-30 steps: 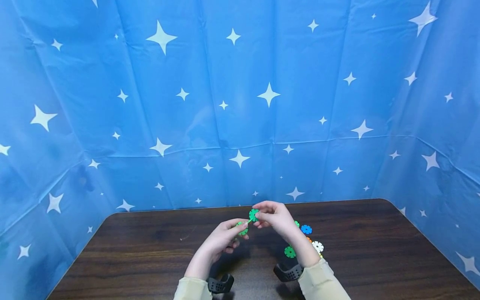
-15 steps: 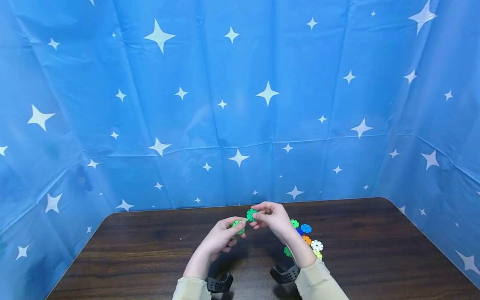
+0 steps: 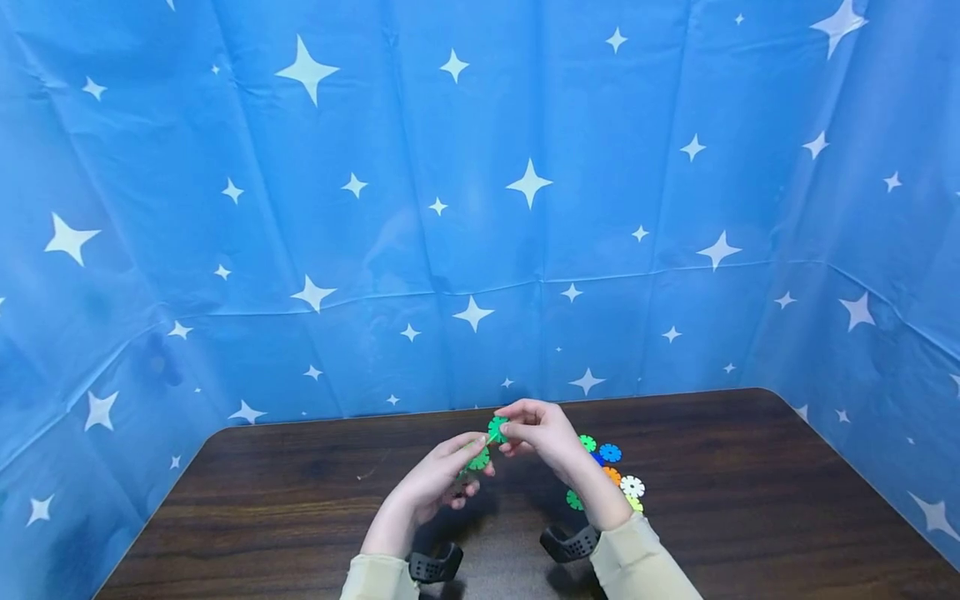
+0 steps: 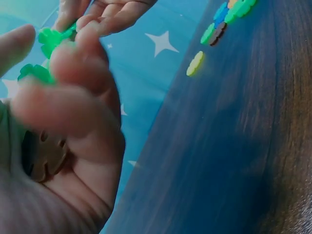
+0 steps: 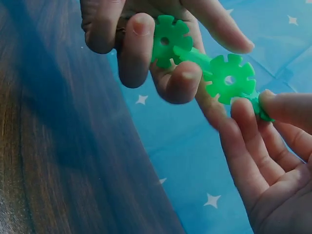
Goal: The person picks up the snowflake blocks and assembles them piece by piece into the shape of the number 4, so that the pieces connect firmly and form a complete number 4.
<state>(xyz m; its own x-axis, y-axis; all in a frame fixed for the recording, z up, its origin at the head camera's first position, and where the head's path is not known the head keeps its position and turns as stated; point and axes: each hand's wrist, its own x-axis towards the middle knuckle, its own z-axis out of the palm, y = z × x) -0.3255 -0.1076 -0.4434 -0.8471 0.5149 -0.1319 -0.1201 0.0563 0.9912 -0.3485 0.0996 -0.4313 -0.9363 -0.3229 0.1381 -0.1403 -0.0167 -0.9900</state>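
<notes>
A short chain of green interlocking snowflake discs (image 5: 230, 79) is held between both hands in front of me, above the table. My left hand (image 3: 435, 479) has its fingers curled round the chain's near end, where another green disc (image 5: 168, 41) shows between the fingers. A brown notched disc (image 4: 48, 156) sits in the left palm. With thumb and fingertips, my right hand (image 3: 546, 435) pinches the darker green disc (image 3: 497, 429) at the far end. That disc is seen nearly edge-on in the right wrist view and is partly hidden by the fingers.
Loose snowflake discs lie on the dark wooden table (image 3: 285, 500) beside the right forearm, among them a blue one (image 3: 611, 452), a white one (image 3: 632, 486) and an orange one (image 3: 612, 475). A blue star-patterned curtain (image 3: 420, 250) stands behind the table.
Both hands have drifted slightly left in the head view, still holding the chain. The green disc by the left thumb now shows lower beneath it.
</notes>
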